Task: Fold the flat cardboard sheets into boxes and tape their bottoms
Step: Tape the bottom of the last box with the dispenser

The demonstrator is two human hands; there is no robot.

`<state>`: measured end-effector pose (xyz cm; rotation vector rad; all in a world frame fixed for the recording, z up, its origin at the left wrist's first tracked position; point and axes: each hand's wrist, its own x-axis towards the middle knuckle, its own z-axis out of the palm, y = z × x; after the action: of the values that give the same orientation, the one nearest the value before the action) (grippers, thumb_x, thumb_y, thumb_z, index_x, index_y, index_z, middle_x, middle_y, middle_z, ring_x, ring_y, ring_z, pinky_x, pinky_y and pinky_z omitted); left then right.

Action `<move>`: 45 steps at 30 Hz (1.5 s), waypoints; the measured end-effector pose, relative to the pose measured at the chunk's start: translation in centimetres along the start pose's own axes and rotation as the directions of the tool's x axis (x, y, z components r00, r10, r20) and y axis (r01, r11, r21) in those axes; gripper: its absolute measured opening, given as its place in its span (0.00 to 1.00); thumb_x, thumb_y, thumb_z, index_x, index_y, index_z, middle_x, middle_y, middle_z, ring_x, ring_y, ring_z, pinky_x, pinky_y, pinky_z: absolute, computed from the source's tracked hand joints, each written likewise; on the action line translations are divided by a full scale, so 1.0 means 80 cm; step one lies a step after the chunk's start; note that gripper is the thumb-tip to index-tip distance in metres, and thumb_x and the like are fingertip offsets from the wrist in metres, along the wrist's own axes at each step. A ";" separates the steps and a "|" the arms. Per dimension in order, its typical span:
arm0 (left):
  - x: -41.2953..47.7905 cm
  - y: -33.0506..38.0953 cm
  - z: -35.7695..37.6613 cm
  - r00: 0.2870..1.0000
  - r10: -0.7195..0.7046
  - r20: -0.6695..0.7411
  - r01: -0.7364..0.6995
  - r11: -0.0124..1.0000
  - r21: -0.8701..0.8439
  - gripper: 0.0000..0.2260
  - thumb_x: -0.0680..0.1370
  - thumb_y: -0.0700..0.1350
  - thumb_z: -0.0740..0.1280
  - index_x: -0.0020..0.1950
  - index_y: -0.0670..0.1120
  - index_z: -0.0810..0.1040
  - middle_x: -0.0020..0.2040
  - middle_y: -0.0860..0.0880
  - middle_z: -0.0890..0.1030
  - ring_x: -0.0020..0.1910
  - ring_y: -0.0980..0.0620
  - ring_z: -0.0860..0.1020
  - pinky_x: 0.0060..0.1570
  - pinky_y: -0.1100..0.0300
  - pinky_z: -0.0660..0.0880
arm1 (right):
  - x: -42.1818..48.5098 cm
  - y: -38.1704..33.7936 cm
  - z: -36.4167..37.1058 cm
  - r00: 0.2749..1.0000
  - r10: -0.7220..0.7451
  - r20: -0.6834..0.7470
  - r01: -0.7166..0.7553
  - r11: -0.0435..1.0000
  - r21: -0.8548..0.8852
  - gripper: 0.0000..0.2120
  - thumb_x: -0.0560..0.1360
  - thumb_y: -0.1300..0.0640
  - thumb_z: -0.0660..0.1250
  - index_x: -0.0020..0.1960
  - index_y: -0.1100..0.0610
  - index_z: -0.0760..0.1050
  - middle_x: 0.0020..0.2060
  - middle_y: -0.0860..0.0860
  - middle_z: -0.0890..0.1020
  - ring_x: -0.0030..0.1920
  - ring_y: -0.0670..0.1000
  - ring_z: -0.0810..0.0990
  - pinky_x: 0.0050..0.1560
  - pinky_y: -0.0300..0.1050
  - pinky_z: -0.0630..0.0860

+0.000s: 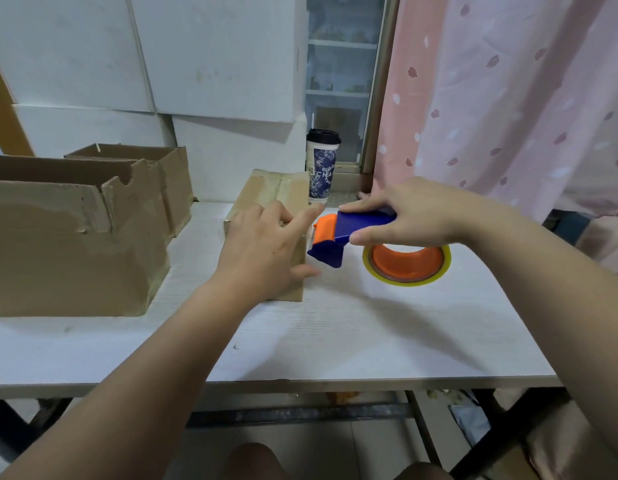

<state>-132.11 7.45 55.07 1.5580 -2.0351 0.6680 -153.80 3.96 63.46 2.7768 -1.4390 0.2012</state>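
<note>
1. Step in hand, as judged: taping the bottom of the small box (276,190). It sits mid-table with its closed flaps up and a centre seam running toward 12 o'clock. Whether tape already covers that seam cannot be told.
2. Left hand (266,245): flat on the box's near top, fingers straight and spread. The forefinger reaches to 2 o'clock toward the dispenser and the thumb lies down the box's near right corner. It presses and grips nothing.
3. Right hand (415,216): fingers and thumb wrapped round the blue handle of the tape dispenser (356,225). The orange cutter head points to 9 o'clock, just beside the box's right edge. The tape roll (409,263) hangs under the wrist, close over the table (369,337); contact cannot be told.
4. No tape strand can be made out between cutter and box.
5. Next move, as judged: bring the cutter head onto the box's top at the seam, stick the tape end there and draw it along the seam. The left hand must pin the flaps and clear its forefinger from the blade's path.
6. At 9 to 10 o'clock, two open boxes (75,244) already stand folded. At 12 o'clock, a lidded cup (323,164).
</note>
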 end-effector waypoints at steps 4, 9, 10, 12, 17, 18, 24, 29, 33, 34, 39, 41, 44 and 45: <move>-0.003 -0.001 0.008 0.995 0.030 -0.092 -0.035 0.998 -0.052 0.34 0.59 0.59 0.78 0.64 0.56 0.76 0.49 0.44 0.76 0.43 0.41 0.73 0.50 0.46 0.68 | 0.017 -0.016 -0.013 0.999 0.005 0.054 -0.002 0.999 -0.047 0.26 0.70 0.31 0.62 0.67 0.35 0.71 0.53 0.41 0.78 0.47 0.47 0.73 0.41 0.39 0.67; -0.005 0.011 0.016 0.969 -0.045 -0.241 0.014 0.992 -0.127 0.18 0.68 0.58 0.70 0.54 0.52 0.82 0.50 0.44 0.79 0.45 0.41 0.77 0.52 0.43 0.68 | 0.029 -0.024 -0.025 0.988 0.030 0.154 -0.025 0.999 -0.036 0.25 0.71 0.31 0.61 0.64 0.40 0.75 0.50 0.44 0.81 0.47 0.47 0.76 0.41 0.37 0.69; -0.003 0.014 0.016 0.968 -0.075 -0.240 0.040 0.988 -0.150 0.16 0.68 0.57 0.69 0.52 0.52 0.82 0.51 0.45 0.79 0.47 0.41 0.77 0.53 0.42 0.67 | 0.031 -0.023 -0.026 0.986 0.037 0.165 -0.035 0.999 -0.015 0.25 0.71 0.32 0.62 0.63 0.41 0.76 0.49 0.44 0.81 0.47 0.47 0.76 0.41 0.38 0.69; -0.002 0.018 0.017 0.975 -0.091 -0.202 0.058 0.985 -0.165 0.15 0.65 0.55 0.74 0.50 0.53 0.83 0.51 0.45 0.78 0.47 0.42 0.77 0.55 0.41 0.66 | 0.035 -0.021 -0.023 0.978 0.056 0.203 -0.060 0.998 0.010 0.25 0.71 0.31 0.62 0.63 0.41 0.77 0.52 0.43 0.81 0.49 0.45 0.76 0.43 0.39 0.69; -0.015 0.016 0.019 0.996 0.091 0.023 -0.091 0.996 -0.013 0.23 0.54 0.61 0.80 0.44 0.54 0.84 0.56 0.41 0.77 0.51 0.38 0.76 0.54 0.36 0.67 | 0.030 0.004 0.024 0.922 0.062 0.383 -0.138 0.975 0.176 0.23 0.72 0.33 0.64 0.63 0.41 0.77 0.59 0.40 0.80 0.58 0.44 0.75 0.52 0.36 0.69; -0.013 0.015 0.014 0.994 0.084 0.071 -0.081 0.996 -0.042 0.22 0.54 0.61 0.79 0.45 0.55 0.84 0.57 0.41 0.76 0.52 0.37 0.75 0.55 0.37 0.65 | 0.026 0.012 0.031 0.916 0.054 0.396 -0.177 0.943 0.281 0.22 0.72 0.34 0.65 0.61 0.43 0.79 0.50 0.39 0.82 0.48 0.43 0.76 0.44 0.33 0.68; -0.007 -0.003 0.003 0.967 0.147 0.209 -0.111 0.979 -0.172 0.22 0.61 0.69 0.70 0.48 0.59 0.84 0.66 0.44 0.66 0.65 0.43 0.63 0.64 0.49 0.47 | 0.007 0.049 0.077 0.744 -0.014 0.668 -0.522 0.613 0.594 0.23 0.66 0.34 0.68 0.39 0.55 0.79 0.32 0.51 0.74 0.32 0.48 0.68 0.33 0.40 0.65; -0.003 -0.008 -0.003 0.963 0.182 0.198 -0.130 0.959 -0.251 0.16 0.62 0.66 0.71 0.44 0.60 0.84 0.67 0.48 0.64 0.66 0.49 0.59 0.63 0.55 0.45 | -0.004 0.064 0.114 0.530 -0.297 0.795 -0.751 0.272 0.602 0.24 0.65 0.36 0.71 0.39 0.58 0.78 0.30 0.49 0.75 0.28 0.44 0.69 0.32 0.36 0.63; -0.006 -0.006 0.001 0.969 0.180 0.172 -0.135 0.960 -0.244 0.07 0.68 0.61 0.72 0.41 0.60 0.84 0.67 0.48 0.65 0.65 0.48 0.62 0.62 0.54 0.46 | -0.009 0.071 0.124 0.520 -0.355 0.777 -0.784 0.162 0.599 0.25 0.68 0.34 0.66 0.38 0.57 0.78 0.31 0.49 0.77 0.29 0.44 0.71 0.32 0.35 0.66; -0.006 -0.007 0.002 0.970 0.181 0.164 -0.139 0.961 -0.239 0.06 0.69 0.60 0.72 0.41 0.59 0.84 0.67 0.47 0.66 0.65 0.48 0.62 0.62 0.54 0.46 | -0.009 0.072 0.123 0.529 -0.328 0.783 -0.783 0.168 0.599 0.25 0.68 0.33 0.66 0.38 0.57 0.79 0.32 0.49 0.76 0.29 0.44 0.70 0.32 0.35 0.66; -0.008 -0.009 0.007 0.970 0.183 0.161 -0.155 0.973 -0.170 0.15 0.68 0.59 0.73 0.28 0.51 0.77 0.68 0.48 0.66 0.64 0.47 0.62 0.61 0.54 0.47 | -0.011 0.079 0.113 0.581 -0.079 0.810 -0.784 0.214 0.583 0.27 0.67 0.31 0.65 0.36 0.57 0.80 0.33 0.50 0.74 0.27 0.44 0.67 0.28 0.35 0.65; -0.008 -0.008 0.005 0.968 0.187 0.169 -0.161 0.974 -0.160 0.19 0.67 0.58 0.73 0.25 0.52 0.68 0.68 0.47 0.66 0.64 0.46 0.63 0.61 0.53 0.47 | -0.012 0.082 0.110 0.595 0.001 0.804 -0.787 0.200 0.583 0.27 0.66 0.31 0.65 0.36 0.57 0.79 0.32 0.51 0.74 0.26 0.45 0.67 0.27 0.35 0.65; -0.009 -0.007 0.004 0.963 0.206 0.174 -0.187 0.975 -0.123 0.19 0.67 0.59 0.72 0.26 0.52 0.67 0.69 0.48 0.64 0.64 0.46 0.62 0.63 0.50 0.49 | -0.014 0.080 0.106 0.624 0.076 0.778 -0.775 0.182 0.605 0.27 0.67 0.33 0.65 0.35 0.58 0.81 0.29 0.50 0.77 0.24 0.45 0.70 0.24 0.35 0.66; -0.009 -0.007 0.004 0.961 0.211 0.179 -0.193 0.975 -0.109 0.18 0.68 0.60 0.71 0.27 0.52 0.68 0.70 0.48 0.63 0.65 0.46 0.62 0.63 0.49 0.49 | -0.014 0.078 0.106 0.631 0.100 0.769 -0.772 0.179 0.610 0.26 0.66 0.34 0.65 0.35 0.58 0.81 0.29 0.50 0.78 0.23 0.45 0.71 0.23 0.35 0.67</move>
<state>-131.46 7.66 54.39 1.4207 -2.3558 0.5070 -158.58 0.73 54.61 3.0482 -3.3864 0.2374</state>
